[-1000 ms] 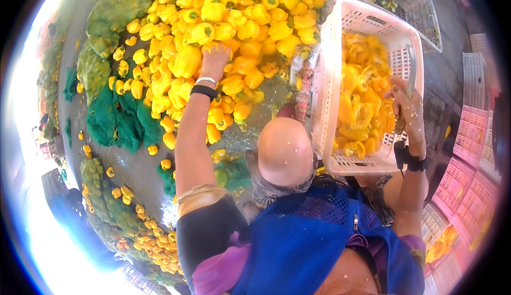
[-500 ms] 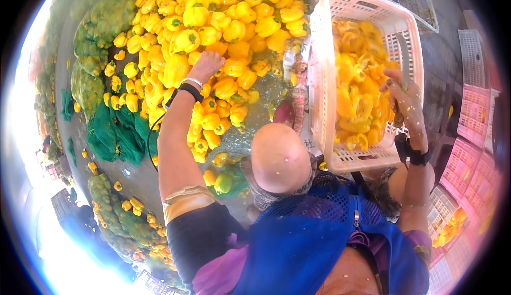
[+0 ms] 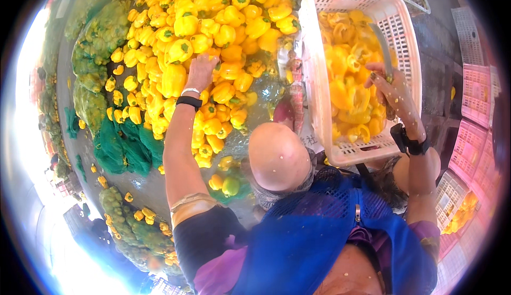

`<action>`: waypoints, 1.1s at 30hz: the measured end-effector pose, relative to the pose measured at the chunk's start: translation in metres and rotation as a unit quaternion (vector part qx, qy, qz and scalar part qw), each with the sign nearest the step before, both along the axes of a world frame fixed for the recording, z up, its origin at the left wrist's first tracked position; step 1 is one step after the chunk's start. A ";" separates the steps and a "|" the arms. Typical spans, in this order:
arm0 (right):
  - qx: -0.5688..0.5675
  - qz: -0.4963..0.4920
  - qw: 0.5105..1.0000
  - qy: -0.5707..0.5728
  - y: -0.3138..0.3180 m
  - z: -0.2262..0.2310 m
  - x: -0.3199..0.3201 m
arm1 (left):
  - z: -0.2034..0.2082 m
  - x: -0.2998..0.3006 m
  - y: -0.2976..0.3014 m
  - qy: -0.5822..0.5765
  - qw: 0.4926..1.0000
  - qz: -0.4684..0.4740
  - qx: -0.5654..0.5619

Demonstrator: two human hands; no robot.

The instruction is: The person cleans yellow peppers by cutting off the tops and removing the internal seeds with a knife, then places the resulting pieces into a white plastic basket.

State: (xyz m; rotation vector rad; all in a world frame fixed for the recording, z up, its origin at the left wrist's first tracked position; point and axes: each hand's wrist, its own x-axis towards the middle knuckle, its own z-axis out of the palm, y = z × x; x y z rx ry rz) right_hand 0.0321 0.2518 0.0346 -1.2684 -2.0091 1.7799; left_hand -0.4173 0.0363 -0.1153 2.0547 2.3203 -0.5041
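My left hand (image 3: pixel 201 73) lies on the near part of a big heap of yellow bell peppers (image 3: pixel 186 24). Its back faces up and the fingers bend down among the peppers, so their tips are hidden. Above a pale pink plastic crate (image 3: pixel 310 82), my right hand (image 3: pixel 396 93) grips a knife with a long curved blade (image 3: pixel 382 42). The blade points away from me along the crate's right side. Cut yellow pepper pieces (image 3: pixel 348 76) fill much of the crate; some look hollow and opened.
Full green net sacks (image 3: pixel 91 63) stand left of the heap, with loose green netting (image 3: pixel 125 145) beside them. A person's bare knee (image 3: pixel 279 154) is close in front. Stacked pink crates (image 3: pixel 475 145) line the right. A greenish pepper (image 3: pixel 230 186) lies near my left arm.
My left hand has shifted slightly left and nearer across the heap. The right hand and the knife have tilted a little to the left. The whole view has moved slightly.
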 end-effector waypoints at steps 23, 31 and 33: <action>0.053 0.043 0.978 0.198 -0.049 0.073 0.023 | 0.255 0.264 0.114 -0.493 0.802 0.009 0.337; 0.108 0.010 0.973 0.204 -0.040 0.062 0.050 | 0.257 0.324 0.121 -0.393 0.842 -0.072 0.362; 0.158 0.003 0.956 0.249 -0.036 0.035 0.048 | 0.255 0.339 0.121 -0.330 0.849 -0.142 0.387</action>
